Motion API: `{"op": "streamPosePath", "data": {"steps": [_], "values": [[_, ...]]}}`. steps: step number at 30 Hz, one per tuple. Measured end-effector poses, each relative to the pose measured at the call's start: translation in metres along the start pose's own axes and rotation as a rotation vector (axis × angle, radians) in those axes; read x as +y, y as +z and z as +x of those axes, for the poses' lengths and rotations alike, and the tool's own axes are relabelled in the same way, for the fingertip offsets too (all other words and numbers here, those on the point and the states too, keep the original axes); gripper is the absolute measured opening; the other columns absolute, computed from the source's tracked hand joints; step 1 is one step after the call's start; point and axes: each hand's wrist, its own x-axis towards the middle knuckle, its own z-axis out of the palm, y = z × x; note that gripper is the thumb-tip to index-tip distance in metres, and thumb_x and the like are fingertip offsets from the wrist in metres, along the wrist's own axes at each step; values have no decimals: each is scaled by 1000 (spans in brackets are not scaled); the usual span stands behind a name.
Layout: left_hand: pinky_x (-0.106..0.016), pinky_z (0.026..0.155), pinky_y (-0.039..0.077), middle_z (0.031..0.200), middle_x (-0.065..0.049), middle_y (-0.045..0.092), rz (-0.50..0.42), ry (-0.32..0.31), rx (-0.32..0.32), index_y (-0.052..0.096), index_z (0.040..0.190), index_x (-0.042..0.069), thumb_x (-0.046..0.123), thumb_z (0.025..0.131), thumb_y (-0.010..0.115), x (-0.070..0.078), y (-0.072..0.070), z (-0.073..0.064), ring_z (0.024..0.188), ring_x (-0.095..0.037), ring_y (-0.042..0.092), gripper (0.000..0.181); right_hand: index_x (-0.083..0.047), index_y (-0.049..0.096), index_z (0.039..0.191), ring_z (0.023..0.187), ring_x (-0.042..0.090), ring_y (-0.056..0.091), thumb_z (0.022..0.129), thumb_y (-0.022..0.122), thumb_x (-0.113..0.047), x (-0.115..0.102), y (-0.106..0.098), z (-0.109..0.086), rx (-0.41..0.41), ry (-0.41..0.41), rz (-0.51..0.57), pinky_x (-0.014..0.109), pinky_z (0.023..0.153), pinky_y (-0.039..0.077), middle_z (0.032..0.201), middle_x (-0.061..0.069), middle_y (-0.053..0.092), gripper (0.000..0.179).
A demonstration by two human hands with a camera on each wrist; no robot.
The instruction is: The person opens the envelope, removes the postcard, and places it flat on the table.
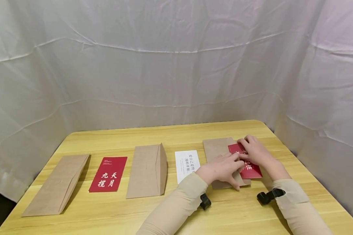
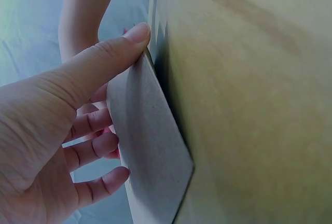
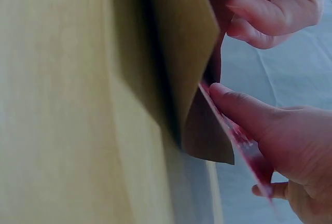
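Observation:
At the right of the table, the left hand (image 1: pixel 223 168) holds a brown paper envelope (image 1: pixel 214 146). In the left wrist view its thumb lies along one edge of the envelope (image 2: pixel 148 146), with the fingers on the other side. The right hand (image 1: pixel 257 151) pinches a red card (image 1: pixel 251 171) with white characters between thumb and fingers. The right wrist view shows the card (image 3: pixel 241 136) edge-on at the envelope's parted mouth, beside the flap (image 3: pixel 207 136). How far the card reaches inside is hidden.
Left of the hands lie a white printed card (image 1: pixel 183 163), a second brown envelope (image 1: pixel 144 169) with its flap raised, another red card (image 1: pixel 108 173) and a third envelope (image 1: pixel 56 186). The wooden table (image 1: pixel 106 217) meets a pale curtain (image 1: pixel 164 75) behind.

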Motion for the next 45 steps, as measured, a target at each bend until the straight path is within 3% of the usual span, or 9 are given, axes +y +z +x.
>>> {"op": "streamPosePath", "data": {"steps": [7, 12, 19, 33, 45], "values": [[-20, 75, 39, 109, 14, 39, 14, -4, 7, 48, 99, 34, 69, 69, 73, 0, 1, 0, 97, -5, 41, 53, 0, 55, 118, 95, 37, 44, 80, 79, -29, 6, -1, -1, 113, -61, -73, 52, 78, 42, 103, 20, 46, 54], [-19, 73, 36, 103, 14, 38, 12, -10, 10, 47, 95, 33, 70, 68, 73, -1, 1, 1, 95, -5, 38, 53, 1, 55, 118, 97, 40, 44, 78, 80, -32, 9, -7, -3, 141, -62, -90, 55, 80, 41, 104, 21, 46, 57], [-18, 74, 35, 101, 16, 38, -18, -13, 6, 48, 98, 33, 67, 69, 74, -2, 1, 0, 95, -4, 36, 52, -1, 54, 119, 104, 42, 41, 78, 80, -30, 15, -14, -6, 128, -28, -81, 58, 84, 38, 109, 22, 45, 57], [-18, 71, 34, 99, 15, 37, 2, -10, 6, 48, 99, 32, 67, 70, 74, 0, -1, -2, 94, -3, 36, 53, -3, 55, 116, 102, 41, 38, 75, 82, -20, 33, -20, -15, 99, -9, -73, 61, 89, 33, 108, 22, 43, 52], [-17, 68, 33, 98, 14, 37, 15, -4, 13, 49, 100, 31, 69, 70, 72, -3, 2, -1, 90, -4, 36, 54, -7, 55, 117, 104, 40, 37, 77, 81, -22, 45, -19, -20, 52, 39, -62, 65, 90, 33, 109, 20, 42, 51]]}}
